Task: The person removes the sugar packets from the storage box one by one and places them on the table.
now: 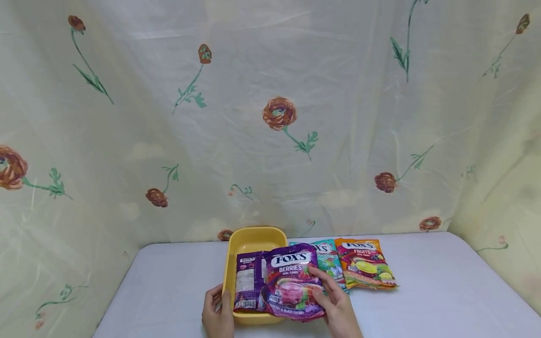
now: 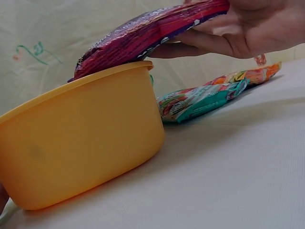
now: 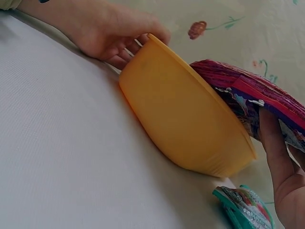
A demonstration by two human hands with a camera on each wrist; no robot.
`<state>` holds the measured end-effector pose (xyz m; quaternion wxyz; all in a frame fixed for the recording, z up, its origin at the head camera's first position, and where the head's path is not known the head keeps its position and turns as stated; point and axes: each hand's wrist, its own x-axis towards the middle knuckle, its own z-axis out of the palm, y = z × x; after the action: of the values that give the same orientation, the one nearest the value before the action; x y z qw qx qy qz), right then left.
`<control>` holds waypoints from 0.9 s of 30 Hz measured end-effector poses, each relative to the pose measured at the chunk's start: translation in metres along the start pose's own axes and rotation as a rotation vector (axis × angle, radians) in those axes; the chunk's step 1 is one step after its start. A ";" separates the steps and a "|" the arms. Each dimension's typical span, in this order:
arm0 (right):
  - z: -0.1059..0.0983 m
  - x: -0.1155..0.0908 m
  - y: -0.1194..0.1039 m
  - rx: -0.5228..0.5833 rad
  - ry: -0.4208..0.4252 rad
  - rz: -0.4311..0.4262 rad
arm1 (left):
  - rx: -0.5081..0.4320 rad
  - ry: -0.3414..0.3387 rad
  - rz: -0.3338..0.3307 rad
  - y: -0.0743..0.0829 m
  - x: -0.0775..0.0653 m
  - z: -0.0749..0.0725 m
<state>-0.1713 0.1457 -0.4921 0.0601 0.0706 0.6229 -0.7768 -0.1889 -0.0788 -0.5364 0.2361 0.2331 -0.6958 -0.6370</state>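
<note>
My right hand (image 1: 340,310) grips a purple Fox's Berries candy bag (image 1: 291,281) by its right side, fingers partly beneath it. The bag is tilted over the right rim of a yellow plastic tub (image 1: 253,231); in the left wrist view its lower side lies at or just above the rim. Inside the tub is another purple candy bag (image 1: 246,281), a white panel and barcode facing up, partly covered by the held one. My left hand (image 1: 218,312) holds the tub's near left side, thumb at the rim, as the right wrist view (image 3: 119,38) also shows.
A teal Fox's candy bag (image 1: 329,256) lies right of the tub, partly hidden by the held bag. Beside it is an orange Fox's Fruits bag (image 1: 365,265). They rest on a white-covered table (image 1: 431,291), with a flowered curtain (image 1: 338,141) behind.
</note>
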 end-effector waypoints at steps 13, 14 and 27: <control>-0.008 -0.001 -0.001 -0.024 0.012 -0.003 | -0.012 -0.005 -0.004 0.002 -0.001 0.002; -0.008 -0.001 -0.001 -0.030 0.013 -0.002 | -0.010 -0.003 -0.005 0.003 -0.001 0.002; -0.011 -0.006 -0.001 -0.065 0.033 0.005 | -0.007 -0.014 -0.027 0.003 -0.001 0.000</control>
<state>-0.1654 0.1570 -0.4927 0.0539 0.0830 0.6485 -0.7547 -0.1885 -0.0777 -0.5337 0.2233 0.2374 -0.6920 -0.6441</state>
